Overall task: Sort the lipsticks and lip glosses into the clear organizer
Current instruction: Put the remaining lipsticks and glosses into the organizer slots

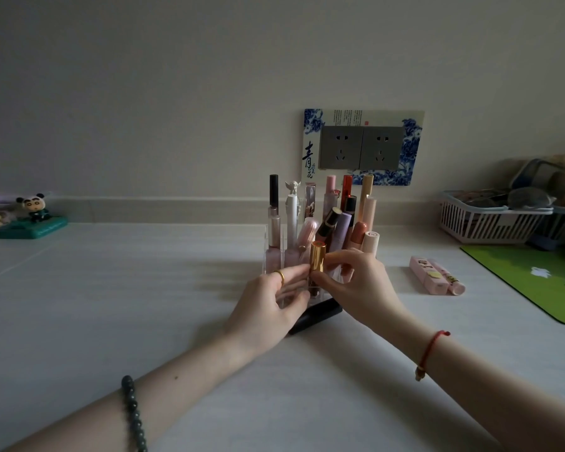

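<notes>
The clear organizer (pixel 268 246) stands at the middle of the white table, packed with several upright lipsticks and lip glosses. A gold lipstick tube (pixel 317 260) stands upright in its front row. My right hand (pixel 356 285) pinches that gold tube from the right. From the left, my left hand (pixel 271 301) wraps its fingers around the organizer's front, with fingertips touching the tube. A black lipstick (pixel 317 316) lies flat on the table just in front of the organizer, partly under my hands. Two pink tubes (pixel 436 279) lie on the table to the right.
A white slatted basket (pixel 490 220) with items stands at the back right, and a green mat (pixel 535 282) lies in front of it. Small figurines (pixel 35 210) sit at the back left. A wall socket (pixel 361 147) is behind the organizer.
</notes>
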The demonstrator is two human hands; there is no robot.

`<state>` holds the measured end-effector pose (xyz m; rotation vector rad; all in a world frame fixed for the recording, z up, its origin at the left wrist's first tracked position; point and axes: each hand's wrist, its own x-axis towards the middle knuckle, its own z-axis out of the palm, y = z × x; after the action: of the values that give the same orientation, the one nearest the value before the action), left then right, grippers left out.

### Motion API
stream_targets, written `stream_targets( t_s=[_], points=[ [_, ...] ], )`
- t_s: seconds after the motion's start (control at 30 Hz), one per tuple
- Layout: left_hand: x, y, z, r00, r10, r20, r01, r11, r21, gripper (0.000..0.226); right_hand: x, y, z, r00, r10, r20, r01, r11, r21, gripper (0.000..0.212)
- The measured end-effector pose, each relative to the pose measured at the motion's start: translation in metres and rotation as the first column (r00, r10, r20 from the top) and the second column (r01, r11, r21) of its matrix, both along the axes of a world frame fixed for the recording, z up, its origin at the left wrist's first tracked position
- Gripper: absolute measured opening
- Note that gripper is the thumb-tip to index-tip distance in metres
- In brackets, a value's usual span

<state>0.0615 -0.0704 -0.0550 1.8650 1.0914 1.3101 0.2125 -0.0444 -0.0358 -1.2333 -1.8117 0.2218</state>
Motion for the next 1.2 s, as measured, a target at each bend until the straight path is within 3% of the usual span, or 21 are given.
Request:
stream_targets(
  t_s=[0.3, 0.4, 0.57, 0.8, 1.0, 1.2],
  points=[
    [0.000, -0.002, 0.002, 1.000, -0.003, -0.018, 0.003, 1.000, 0.021, 0.040, 0.002, 0.000, -0.001, 0.996, -0.011, 0.088, 0.012, 1.000, -0.012, 0.025],
    [-0.003, -0.008, 0.010, 0.999, 0.022, -0.045, -0.018, 0.995, 0.099, 0.042, 0.007, -0.001, 0.008, 0.993, 0.002, 0.121, 0.000, 1.000, -0.014, 0.034],
    [-0.017, -0.013, 0.020, 0.956, 0.137, -0.258, -0.054, 0.950, 0.307, 0.031, 0.024, -0.012, 0.036, 0.995, 0.092, -0.044, -0.091, 0.995, 0.034, 0.026],
    [-0.023, -0.016, 0.011, 0.825, 0.165, -0.540, 0.003, 0.955, 0.297, 0.031, 0.032, -0.031, 0.015, 0.895, 0.264, 0.360, -0.272, 0.962, -0.027, 0.024],
    [-0.021, -0.018, 0.007, 0.783, 0.143, -0.606, 0.024, 0.966, 0.259, 0.029, 0.028, -0.031, 0.000, 0.820, 0.335, 0.463, -0.351, 0.935, -0.055, 0.028],
    [-0.018, -0.019, 0.006, 0.813, 0.140, -0.566, 0.030, 0.959, 0.281, 0.024, 0.027, -0.030, -0.005, 0.817, 0.297, 0.494, -0.334, 0.942, -0.013, 0.034]
  ],
)
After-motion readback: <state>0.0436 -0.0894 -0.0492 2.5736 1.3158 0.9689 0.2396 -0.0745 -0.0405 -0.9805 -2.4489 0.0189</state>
